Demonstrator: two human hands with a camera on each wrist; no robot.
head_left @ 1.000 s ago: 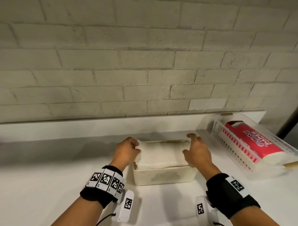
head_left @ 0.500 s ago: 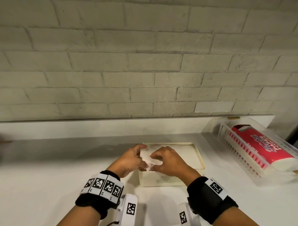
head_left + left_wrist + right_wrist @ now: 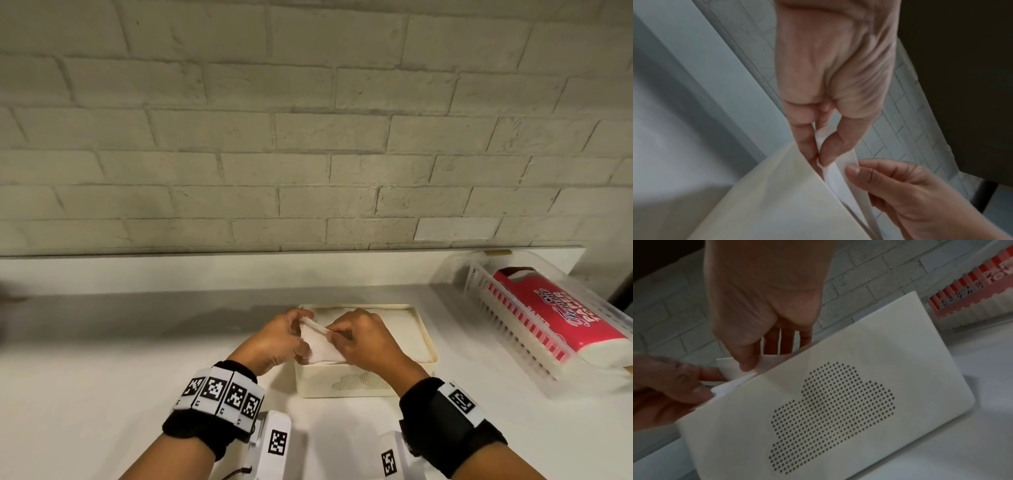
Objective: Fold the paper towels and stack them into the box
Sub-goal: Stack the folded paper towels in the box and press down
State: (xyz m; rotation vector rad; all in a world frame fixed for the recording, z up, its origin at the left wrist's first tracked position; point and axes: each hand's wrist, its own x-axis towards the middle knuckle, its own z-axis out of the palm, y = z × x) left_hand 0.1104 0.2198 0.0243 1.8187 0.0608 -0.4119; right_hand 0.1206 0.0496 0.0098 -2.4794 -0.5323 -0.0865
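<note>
A cream box (image 3: 363, 385) with a dotted cloud pattern (image 3: 830, 415) on its front wall stands on the white counter. Folded white paper towels (image 3: 394, 335) lie stacked inside it. Over the box's near left corner both hands lift a corner of the top paper towel (image 3: 320, 344). My left hand (image 3: 294, 337) pinches that corner between thumb and fingers, plain in the left wrist view (image 3: 821, 157). My right hand (image 3: 337, 337) pinches the same towel just to the right, its thumb on the sheet (image 3: 749, 365).
A clear slatted basket (image 3: 513, 329) at the right holds a red pack of paper towels (image 3: 561, 311). A raised white ledge and a brick wall (image 3: 308, 154) run behind the counter. Bare white counter (image 3: 102, 377) spreads to the left of the box.
The hands left the box's two ends, where they pressed the stack down, and met over the near left corner. They now pinch and lift the top towel's corner.
</note>
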